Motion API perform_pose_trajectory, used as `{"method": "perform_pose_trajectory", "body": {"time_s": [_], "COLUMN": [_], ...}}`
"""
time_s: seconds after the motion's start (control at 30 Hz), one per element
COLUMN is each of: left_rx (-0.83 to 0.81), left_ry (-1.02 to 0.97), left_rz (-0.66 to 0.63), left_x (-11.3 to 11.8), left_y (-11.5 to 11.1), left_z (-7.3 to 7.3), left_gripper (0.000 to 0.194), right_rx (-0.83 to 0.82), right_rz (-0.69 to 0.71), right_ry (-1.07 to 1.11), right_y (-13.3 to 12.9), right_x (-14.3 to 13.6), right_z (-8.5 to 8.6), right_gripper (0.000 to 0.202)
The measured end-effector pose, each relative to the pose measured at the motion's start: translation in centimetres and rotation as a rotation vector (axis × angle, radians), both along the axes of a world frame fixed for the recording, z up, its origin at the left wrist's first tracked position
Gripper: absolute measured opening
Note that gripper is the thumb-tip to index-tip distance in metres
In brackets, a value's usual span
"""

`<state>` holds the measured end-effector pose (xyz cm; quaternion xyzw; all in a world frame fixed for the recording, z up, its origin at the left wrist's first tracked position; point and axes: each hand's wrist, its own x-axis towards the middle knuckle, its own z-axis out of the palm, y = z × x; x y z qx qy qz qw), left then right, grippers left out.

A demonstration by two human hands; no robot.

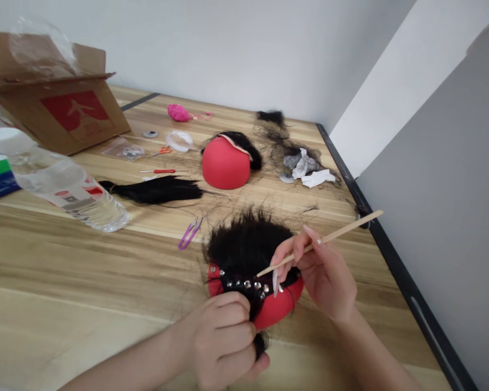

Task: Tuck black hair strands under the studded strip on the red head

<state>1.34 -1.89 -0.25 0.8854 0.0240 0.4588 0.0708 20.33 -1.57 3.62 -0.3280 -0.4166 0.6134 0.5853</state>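
A red dome-shaped form (279,307) lies on the table in front of me, covered in part by black hair (250,239). Several silver pins (247,284) with round heads run along the hair's near edge. My left hand (228,336) is closed round a lock of the black hair, whose end curls out below the fingers. Between its fingers my right hand (320,266) grips a thin wooden stick (350,225). The stick's narrow tip points down at the hair beside the pins; whether it touches cannot be made out.
Beyond are purple thread snips (190,233), a bundle of black hair (158,190) and a second red form (225,165). A water bottle (69,187) and cardboard box (73,103) occupy the left. Crumpled tissue (305,165) and loose hair lie right, near the dark table edge.
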Motion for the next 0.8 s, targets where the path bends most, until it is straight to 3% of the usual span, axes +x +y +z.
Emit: {"method": "perform_pose_trajectory", "body": {"time_s": [0.23,0.47,0.8], "left_rx": [0.033,0.032,0.065], "left_ry": [0.008,0.008,0.041], "left_rz": [-0.005,0.004,0.014], "left_x": [-0.05,0.04,-0.12], "left_y": [-0.02,-0.06,-0.07], "left_z": [-0.36,-0.39,-0.90], "left_gripper": [0.034,0.036,0.033], "right_rx": [0.009,-0.047,0.034], "right_rz": [0.024,-0.049,-0.061], "right_ry": [0.043,0.063,-0.113], "right_y": [-0.03,0.23,0.03], "right_x": [-0.03,-0.18,-0.02], "right_z": [0.16,0.07,0.00], "right_gripper": [0.039,0.035,0.028]}}
